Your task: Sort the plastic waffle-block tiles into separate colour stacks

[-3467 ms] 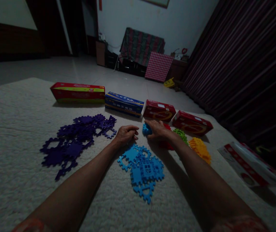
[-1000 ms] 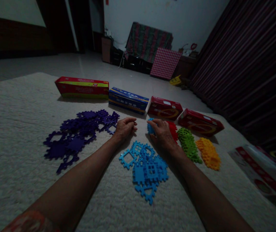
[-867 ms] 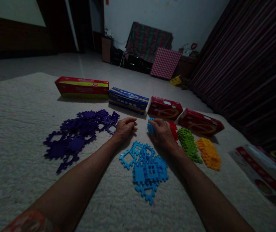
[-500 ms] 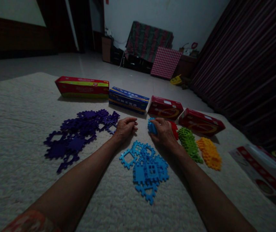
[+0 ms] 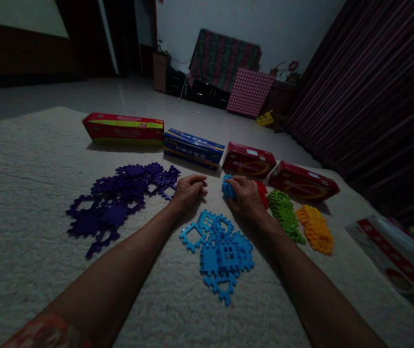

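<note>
My right hand grips a small stack of light blue interlocking tiles, its fingers over their far side. Partly hidden behind that hand are red tiles. My left hand rests on the mat with its fingers curled closed, and nothing shows in it. Just left of it spreads a pile of dark purple tiles with notched edges. Between my forearms lies a loose, overlapping heap of light blue tiles. Rows of green tiles and orange tiles lie right of my right hand.
Along the far side of the pale mat stand a red and yellow box, a blue box and two red boxes, one beside the other. A white and red package lies at the right.
Both hands stay almost where they were, the right one still on the light blue stack. The view has shifted very slightly.
</note>
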{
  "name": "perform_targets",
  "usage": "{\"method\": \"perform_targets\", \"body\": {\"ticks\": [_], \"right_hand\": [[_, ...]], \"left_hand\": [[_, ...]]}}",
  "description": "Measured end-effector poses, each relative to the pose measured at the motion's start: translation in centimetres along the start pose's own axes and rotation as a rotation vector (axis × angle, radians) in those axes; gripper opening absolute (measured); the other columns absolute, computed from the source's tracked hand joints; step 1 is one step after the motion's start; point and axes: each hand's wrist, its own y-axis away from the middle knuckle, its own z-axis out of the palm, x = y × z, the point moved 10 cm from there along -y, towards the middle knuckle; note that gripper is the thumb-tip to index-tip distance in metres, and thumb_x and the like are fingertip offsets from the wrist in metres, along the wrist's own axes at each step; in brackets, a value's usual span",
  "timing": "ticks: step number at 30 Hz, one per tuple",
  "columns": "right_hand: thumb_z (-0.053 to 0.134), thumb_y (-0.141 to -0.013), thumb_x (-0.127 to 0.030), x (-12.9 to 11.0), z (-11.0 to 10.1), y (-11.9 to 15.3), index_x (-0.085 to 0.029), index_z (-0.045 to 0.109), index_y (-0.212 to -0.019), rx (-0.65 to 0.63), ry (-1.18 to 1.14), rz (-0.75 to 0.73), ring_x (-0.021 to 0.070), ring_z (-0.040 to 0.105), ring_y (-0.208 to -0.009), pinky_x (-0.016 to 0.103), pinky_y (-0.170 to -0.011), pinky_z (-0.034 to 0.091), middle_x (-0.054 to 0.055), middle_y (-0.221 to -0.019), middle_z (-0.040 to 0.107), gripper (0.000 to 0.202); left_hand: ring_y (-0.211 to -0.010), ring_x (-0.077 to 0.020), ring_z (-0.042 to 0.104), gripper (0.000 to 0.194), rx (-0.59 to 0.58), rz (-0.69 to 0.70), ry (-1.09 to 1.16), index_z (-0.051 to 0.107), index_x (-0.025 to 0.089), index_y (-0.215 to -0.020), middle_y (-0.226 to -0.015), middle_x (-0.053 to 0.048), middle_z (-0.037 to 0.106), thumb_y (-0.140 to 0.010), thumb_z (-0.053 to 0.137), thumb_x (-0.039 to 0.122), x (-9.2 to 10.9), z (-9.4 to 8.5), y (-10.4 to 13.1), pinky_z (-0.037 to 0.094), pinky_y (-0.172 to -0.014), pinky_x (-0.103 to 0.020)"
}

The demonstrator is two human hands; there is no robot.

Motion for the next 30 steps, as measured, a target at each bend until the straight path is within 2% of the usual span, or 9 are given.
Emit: {"method": "perform_targets", "body": {"ticks": [6, 9, 12, 14, 17, 20, 23, 26, 30], "right_hand": [[0.061, -0.083, -0.023, -0.3, -0.2, 0.0, -0.018, 0.057, -0.135, -0.023, -0.006, 0.005, 0.0344, 0.05, -0.118, 0.049, -0.101, 0.035, 0.017, -0.134, 0.056, 0.052], [0.061, -0.083, -0.022, -0.8, -1.1, -0.1, -0.018, 0.058, -0.134, 0.007, -0.032, 0.001, 0.0346, 0.05, -0.12, 0.05, -0.103, 0.035, 0.017, -0.133, 0.057, 0.051], [0.061, -0.084, -0.022, -1.7, -1.7, -0.3, -0.017, 0.061, -0.129, -0.002, -0.104, -0.033, 0.0328, 0.054, -0.115, 0.047, -0.1, 0.04, 0.016, -0.126, 0.06, 0.046], [0.059, -0.087, -0.021, -2.8, -1.3, -0.4, -0.018, 0.065, -0.122, -0.079, -0.215, -0.074, 0.0284, 0.058, -0.105, 0.041, -0.092, 0.045, 0.014, -0.115, 0.063, 0.036], [0.058, -0.09, -0.023, -4.7, 0.0, -0.2, -0.019, 0.069, -0.112, -0.239, -0.348, -0.094, 0.0221, 0.062, -0.091, 0.034, -0.082, 0.048, 0.009, -0.102, 0.065, 0.025], [0.061, -0.092, -0.031, -6.4, 1.5, 0.5, -0.018, 0.071, -0.106, -0.391, -0.325, -0.072, 0.0203, 0.061, -0.084, 0.032, -0.078, 0.047, 0.008, -0.096, 0.065, 0.022], [0.065, -0.089, -0.035, -7.3, 2.1, 1.0, -0.016, 0.071, -0.107, -0.464, -0.256, -0.03, 0.0214, 0.06, -0.088, 0.033, -0.081, 0.046, 0.009, -0.098, 0.064, 0.026], [0.07, -0.083, -0.03, -7.3, 2.1, 1.0, -0.015, 0.068, -0.104, -0.483, -0.264, 0.035, 0.0198, 0.058, -0.086, 0.031, -0.079, 0.045, 0.008, -0.096, 0.063, 0.026], [0.069, -0.076, -0.022, -6.8, 2.6, 1.0, -0.016, 0.065, -0.091, -0.552, -0.507, 0.123, 0.0142, 0.053, -0.072, 0.026, -0.068, 0.041, 0.0, -0.081, 0.06, 0.016]], "left_hand": [[-0.05, -0.0079, 0.058, 0.023, 0.008, 0.014, 0.002, 0.068, 0.014, -0.088, -0.074, -0.001, 0.066, -0.067, 0.06, 0.01, 0.4, 0.0, 0.4, 0.049, -0.044, -0.019], [-0.05, -0.0074, 0.057, 0.024, 0.021, 0.006, 0.019, 0.068, 0.014, -0.087, -0.073, 0.0, 0.065, -0.066, 0.058, 0.009, 0.5, -0.2, 0.4, 0.048, -0.044, -0.018], [-0.048, -0.0069, 0.055, 0.026, 0.033, 0.012, 0.044, 0.067, 0.014, -0.089, -0.074, -0.001, 0.065, -0.065, 0.057, 0.009, 0.4, -0.6, 0.0, 0.045, -0.042, -0.018], [-0.049, -0.0069, 0.056, 0.03, 0.074, 0.042, 0.074, 0.066, 0.014, -0.091, -0.076, -0.001, 0.065, -0.064, 0.055, 0.009, 0.4, -1.3, -0.5, 0.044, -0.043, -0.017], [-0.056, -0.0076, 0.06, 0.034, 0.206, 0.117, 0.096, 0.066, 0.016, -0.094, -0.078, 0.0, 0.064, -0.064, 0.052, 0.009, 0.6, -2.9, -1.0, 0.042, -0.046, -0.015], [-0.061, -0.0084, 0.062, 0.034, 0.297, 0.169, 0.066, 0.066, 0.017, -0.096, -0.081, 0.0, 0.063, -0.066, 0.05, 0.011, 0.8, -3.9, -1.2, 0.042, -0.047, -0.016], [-0.062, -0.0091, 0.063, 0.033, 0.297, 0.183, 0.047, 0.066, 0.018, -0.096, -0.083, -0.001, 0.064, -0.067, 0.051, 0.013, 0.8, -3.9, -1.3, 0.044, -0.049, -0.017], [-0.061, -0.0089, 0.062, 0.033, 0.282, 0.181, 0.043, 0.067, 0.018, -0.095, -0.083, 0.0, 0.063, -0.065, 0.052, 0.013, 0.8, -3.7, -1.2, 0.043, -0.048, -0.016], [-0.055, -0.008, 0.059, 0.035, 0.282, 0.152, 0.053, 0.065, 0.017, -0.094, -0.08, 0.0, 0.062, -0.063, 0.049, 0.012, 0.8, -3.5, -1.1, 0.041, -0.044, -0.016]]}}
